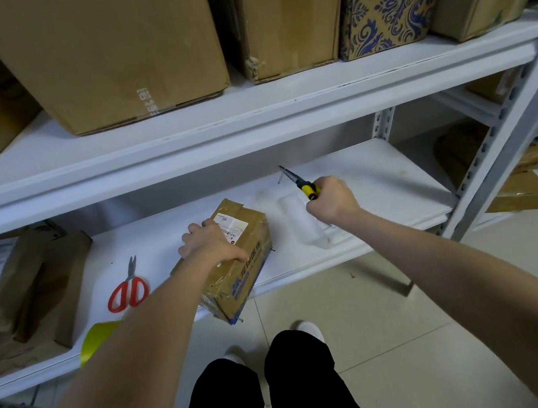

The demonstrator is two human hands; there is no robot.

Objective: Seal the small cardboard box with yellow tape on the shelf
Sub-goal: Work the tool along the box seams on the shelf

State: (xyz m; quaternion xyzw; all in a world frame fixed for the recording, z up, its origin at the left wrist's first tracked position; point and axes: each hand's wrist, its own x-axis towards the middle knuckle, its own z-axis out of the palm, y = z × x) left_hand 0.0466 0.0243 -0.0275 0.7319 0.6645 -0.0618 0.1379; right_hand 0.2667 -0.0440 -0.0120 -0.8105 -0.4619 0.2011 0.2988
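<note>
left hand [211, 243] holds small box [252, 265] | right hand [331, 202] grips pliers [303, 185]

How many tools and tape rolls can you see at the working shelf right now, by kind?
Red scissors: 1
Pliers, gripped in the right hand: 1
Yellow tape roll: 1
Total: 3

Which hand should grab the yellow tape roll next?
Left. The yellow tape roll sits at the front edge of the shelf beside the left forearm, and the left hand only holds the small cardboard box. The right hand is farther off, gripping pliers.
</note>
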